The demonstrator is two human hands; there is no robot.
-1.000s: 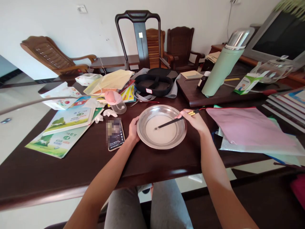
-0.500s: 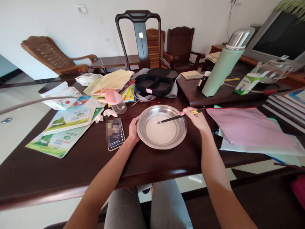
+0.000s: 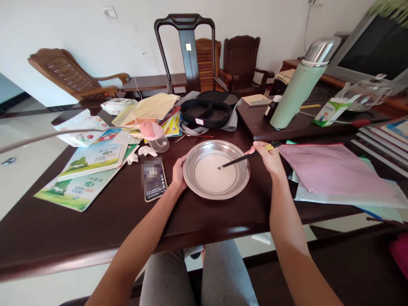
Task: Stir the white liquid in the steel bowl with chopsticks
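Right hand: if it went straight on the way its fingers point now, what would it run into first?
Likely the right rim of the metal basin; the right hand points left towards it. Depth is unclear in this one view, so it might pass above the rim instead.

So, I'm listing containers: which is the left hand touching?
The shallow metal bowl, against the left hand; others, like the pink-lidded cup and green flask, stand clear of it.
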